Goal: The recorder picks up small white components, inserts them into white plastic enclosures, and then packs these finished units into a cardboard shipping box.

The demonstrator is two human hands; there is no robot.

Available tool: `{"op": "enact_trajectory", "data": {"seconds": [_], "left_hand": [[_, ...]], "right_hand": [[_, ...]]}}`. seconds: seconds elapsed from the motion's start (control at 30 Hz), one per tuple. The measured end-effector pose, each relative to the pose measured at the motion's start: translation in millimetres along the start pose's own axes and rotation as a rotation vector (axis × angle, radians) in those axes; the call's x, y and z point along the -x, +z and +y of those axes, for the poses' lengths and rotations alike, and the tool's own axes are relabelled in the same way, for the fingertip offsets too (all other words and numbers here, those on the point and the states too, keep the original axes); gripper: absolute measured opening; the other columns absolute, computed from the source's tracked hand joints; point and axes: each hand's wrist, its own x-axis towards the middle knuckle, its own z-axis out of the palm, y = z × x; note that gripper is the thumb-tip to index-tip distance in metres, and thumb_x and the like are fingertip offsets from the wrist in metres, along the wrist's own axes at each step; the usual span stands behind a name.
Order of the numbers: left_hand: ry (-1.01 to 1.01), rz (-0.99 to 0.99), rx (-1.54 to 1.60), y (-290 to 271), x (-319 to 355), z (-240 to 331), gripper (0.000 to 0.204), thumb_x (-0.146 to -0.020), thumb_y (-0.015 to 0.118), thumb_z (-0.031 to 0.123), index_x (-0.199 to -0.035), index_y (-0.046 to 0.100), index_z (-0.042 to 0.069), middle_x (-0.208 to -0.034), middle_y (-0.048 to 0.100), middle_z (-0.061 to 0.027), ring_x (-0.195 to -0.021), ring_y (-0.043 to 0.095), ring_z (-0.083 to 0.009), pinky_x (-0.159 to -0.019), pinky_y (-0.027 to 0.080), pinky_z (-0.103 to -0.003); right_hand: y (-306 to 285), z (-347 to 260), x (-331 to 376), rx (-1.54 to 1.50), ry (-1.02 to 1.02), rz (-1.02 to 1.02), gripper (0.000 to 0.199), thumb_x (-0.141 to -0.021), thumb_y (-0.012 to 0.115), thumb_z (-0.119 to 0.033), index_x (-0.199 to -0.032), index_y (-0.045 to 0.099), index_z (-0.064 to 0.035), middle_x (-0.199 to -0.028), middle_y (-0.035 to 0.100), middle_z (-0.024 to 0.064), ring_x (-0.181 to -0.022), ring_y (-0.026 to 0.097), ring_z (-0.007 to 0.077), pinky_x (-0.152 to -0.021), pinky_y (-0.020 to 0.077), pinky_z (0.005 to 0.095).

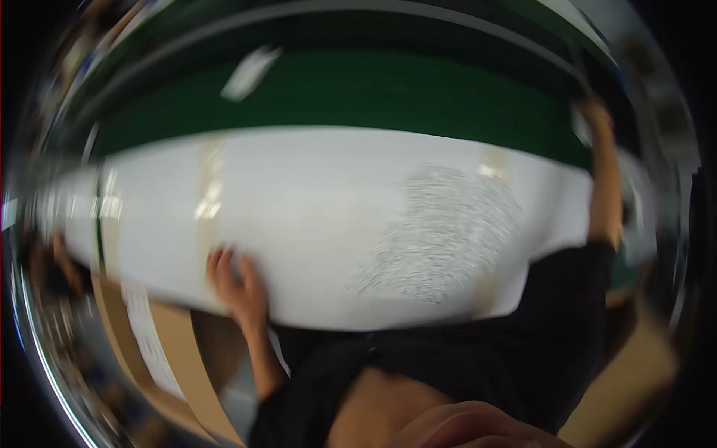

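Observation:
My left hand (240,287) is at the near edge of a white sheet (306,194), beside a strip of shiny tape (210,187). Its fingers are slightly spread, with nothing seen in them. A broad heap of small, thin, silvery-grey pieces (448,231) lies on the sheet, right of the middle; motion blur hides their kind. At the far right, beyond the sheet, my right hand (595,113) is stretched out. It is smeared and small, next to a pale thing (581,128), and I cannot make out its fingers or whether it holds anything.
Behind the sheet runs a green surface (358,86) with a small white item (252,73) on it. A second tape strip (493,160) crosses the sheet at right. Cardboard boxes (175,336) stand at the near left, another (627,373) at the near right. Another person's arm (66,263) shows at far left.

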Motion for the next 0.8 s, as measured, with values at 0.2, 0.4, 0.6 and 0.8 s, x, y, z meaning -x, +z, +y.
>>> {"op": "enact_trajectory", "data": {"seconds": [0.2,0.4,0.6,0.8], "left_hand": [[0.2,0.232,0.262,-12.4,4.6,-14.3,0.011,-0.085,0.07,0.01,-0.093,0.067,0.003,-0.114,0.064,-0.0119,-0.121,0.053,-0.0352,-0.107,0.041,-0.043],[0.164,0.339,0.079,-142.4,25.9,-57.3,0.013,-0.082,0.073,0.016,-0.09,0.071,0.006,-0.119,0.064,-0.0135,-0.116,0.057,-0.0325,-0.103,0.044,-0.04],[-0.313,0.356,-0.534,-301.8,16.4,-263.8,0.044,-0.084,0.07,0.03,-0.12,0.067,0.006,-0.122,0.065,-0.0131,-0.11,0.062,-0.0299,-0.094,0.05,-0.038],[-0.377,-0.171,-0.614,-320.7,-54.7,-479.0,0.055,-0.078,0.071,0.033,-0.128,0.064,0.012,-0.122,0.063,-0.0179,-0.107,0.062,-0.038,-0.091,0.052,-0.044]], "right_hand": [[-24.9,24.0,31.3,0.954,-0.527,0.855,0.031,-0.1,0.051,-0.026,-0.116,0.071,-0.0082,-0.091,0.073,0.0166,-0.069,0.067,0.0309,-0.061,0.052,0.0368],[-62.4,-259.1,38.4,0.011,-0.147,0.345,0.045,-0.1,0.056,-0.039,-0.113,0.069,0.0016,-0.071,0.061,0.0068,-0.057,0.05,0.0156,-0.053,0.0414,0.0291],[-50.2,-542.7,111.8,-0.001,-0.574,0.09,0.042,-0.092,0.066,-0.015,-0.132,0.059,-0.0017,-0.068,0.053,0.0022,-0.057,0.043,0.0141,-0.054,0.0376,0.0283],[-17.3,-780.2,125.4,0.48,-1.268,-0.221,0.05,-0.077,0.075,-0.004,-0.124,0.056,-0.002,-0.108,0.061,0.014,-0.092,0.058,0.0309,-0.083,0.0497,0.0372]]}}
